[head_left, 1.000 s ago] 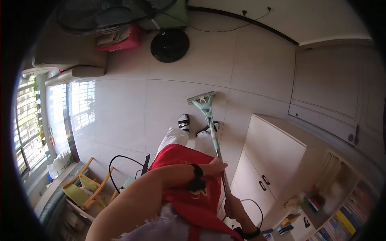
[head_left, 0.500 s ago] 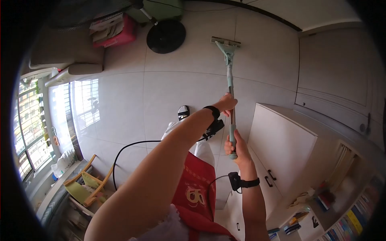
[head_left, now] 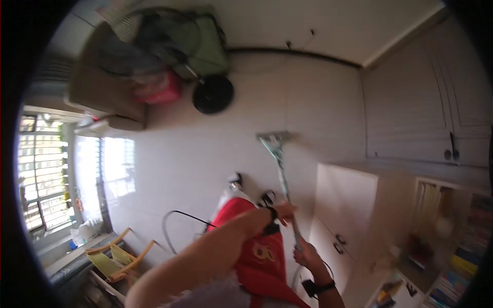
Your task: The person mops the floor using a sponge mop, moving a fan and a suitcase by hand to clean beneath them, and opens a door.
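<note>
My left hand (head_left: 285,212) is closed round the middle of the handle of a pale green mop (head_left: 281,172). Lower down, near the handle's end, my right hand (head_left: 308,255) grips the same mop. The flat, wide mop head (head_left: 273,136) rests on the tiled floor ahead of my feet, a little to the right. Motion blurs the mop and both hands slightly. A black strap with a small device sits on each wrist.
A fan's round black base (head_left: 213,95) stands ahead, near a green case (head_left: 203,46) and a pink box (head_left: 160,88). White cabinet (head_left: 344,200) is close on my right. A small wooden chair (head_left: 119,259) stands at lower left, bookshelves at lower right.
The mop head has come back across the floor towards my feet, with both hands still on the handle. My view has tilted up, showing more of the far wall.
</note>
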Motion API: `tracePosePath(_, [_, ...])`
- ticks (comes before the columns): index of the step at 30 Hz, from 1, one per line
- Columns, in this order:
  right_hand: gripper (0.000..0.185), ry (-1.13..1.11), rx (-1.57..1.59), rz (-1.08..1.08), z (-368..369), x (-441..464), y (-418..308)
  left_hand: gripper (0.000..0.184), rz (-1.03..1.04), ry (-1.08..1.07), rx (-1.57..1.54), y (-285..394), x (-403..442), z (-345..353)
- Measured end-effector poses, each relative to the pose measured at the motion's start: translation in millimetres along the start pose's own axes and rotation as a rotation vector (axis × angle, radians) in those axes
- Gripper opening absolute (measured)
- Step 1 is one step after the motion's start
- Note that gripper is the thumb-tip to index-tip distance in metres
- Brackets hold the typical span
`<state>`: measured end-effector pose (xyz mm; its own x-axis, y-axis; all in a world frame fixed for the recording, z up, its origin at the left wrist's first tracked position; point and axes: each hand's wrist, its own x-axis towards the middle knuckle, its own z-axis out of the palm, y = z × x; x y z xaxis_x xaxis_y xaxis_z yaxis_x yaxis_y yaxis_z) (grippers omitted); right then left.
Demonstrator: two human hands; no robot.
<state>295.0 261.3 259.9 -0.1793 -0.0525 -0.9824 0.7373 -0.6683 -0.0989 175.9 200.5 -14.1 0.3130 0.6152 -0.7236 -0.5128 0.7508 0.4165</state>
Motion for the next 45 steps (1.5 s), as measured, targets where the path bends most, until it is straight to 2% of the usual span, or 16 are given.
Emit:
tracePosePath(1, [0.036,-0.090,0.073,-0.015,-8,1,-6,0.048,-0.238,0.092,-0.035,49,-36,11])
tracePosePath(3, [0.028,-0.133,0.011,-0.161,5,-30,-38,0.057,-0.064,0.147,-0.024,109,-98,7])
tracePosePath(7, [0.017,-0.479,0.659,0.141,-14,-37,-81,0.050,0.130,0.409,-0.164,163,-141,-99])
tracePosePath(13, [0.007,-0.387,1.006,0.234,7,-67,-151,0.035,0.567,1.056,-0.443,192,-308,-297])
tracePosePath(15, [0.008,-0.349,0.724,-0.014,0,-53,-154,0.032,0.648,1.261,-0.344,196,-350,-337])
tracePosePath(18, [0.010,-0.320,0.254,-0.375,-2,-27,-176,0.034,0.735,1.311,-0.326,203,-385,-371])
tracePosePath(20, [0.017,-0.095,-0.620,-0.841,65,-64,-216,0.035,0.660,1.265,-0.310,202,-394,-394])
tracePosePath(23, [0.022,-0.376,0.747,-0.023,58,-24,-244,0.035,0.577,1.234,-0.306,205,-411,-412])
tracePosePath(25, [0.022,-0.222,0.192,-0.370,76,-17,-253,0.035,0.514,1.184,-0.306,202,-424,-426])
tracePosePath(27, [0.021,-0.349,0.733,0.024,63,12,-261,0.032,0.348,1.111,-0.248,194,-431,-449])
tracePosePath(31, [0.020,-0.115,0.624,-0.147,108,-11,-277,0.031,0.199,1.063,-0.213,185,-416,-481])
tracePosePath(33, [0.025,-0.212,1.153,0.275,127,-29,-301,0.024,0.255,1.094,-0.181,167,-399,-488])
tracePosePath(39, [0.019,-0.307,0.946,0.028,122,-17,-286,0.028,0.299,0.925,-0.394,144,-382,-502])
tracePosePath(42, [0.021,-0.250,0.916,-0.045,135,-26,-270,0.029,0.276,0.956,-0.409,146,-381,-506])
tracePosePath(44, [0.023,0.146,0.622,-0.130,127,-15,-253,0.029,0.271,0.973,-0.413,144,-377,-512])
tracePosePath(45, [0.024,-0.011,0.819,-0.035,129,-20,-255,0.029,0.273,0.976,-0.417,143,-378,-511])
